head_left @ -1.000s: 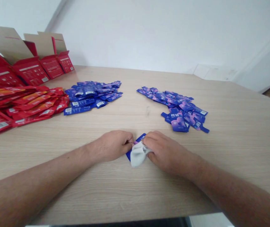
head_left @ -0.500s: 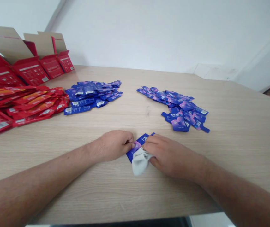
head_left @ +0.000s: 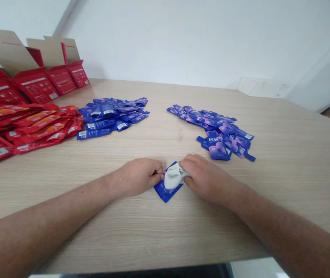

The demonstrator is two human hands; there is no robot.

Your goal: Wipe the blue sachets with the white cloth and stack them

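Note:
Near the middle of the table lies a blue sachet (head_left: 166, 194) with a purple print, tilted across my view. My left hand (head_left: 142, 176) pinches its left edge between thumb and fingers. A pale grey cloth (head_left: 173, 177) is bunched in my right hand (head_left: 203, 175), whose fingers are closed round it. The cloth rests over the upper part of the sachet and hides much of its face. Whether my right fingertips touch the sachet itself I cannot tell.
Blue sachets form one pile (head_left: 112, 114) at centre left and another pile (head_left: 219, 131) at right. Red pouches (head_left: 37, 125) are heaped at far left, before a row of open red cartons (head_left: 37, 83). A white wall (head_left: 182, 42) stands behind the table (head_left: 141, 235).
My right hand has moved the cloth up across the sachet, away from me, baring the sachet's lower corner. My left hand keeps its pinch in nearly the same place.

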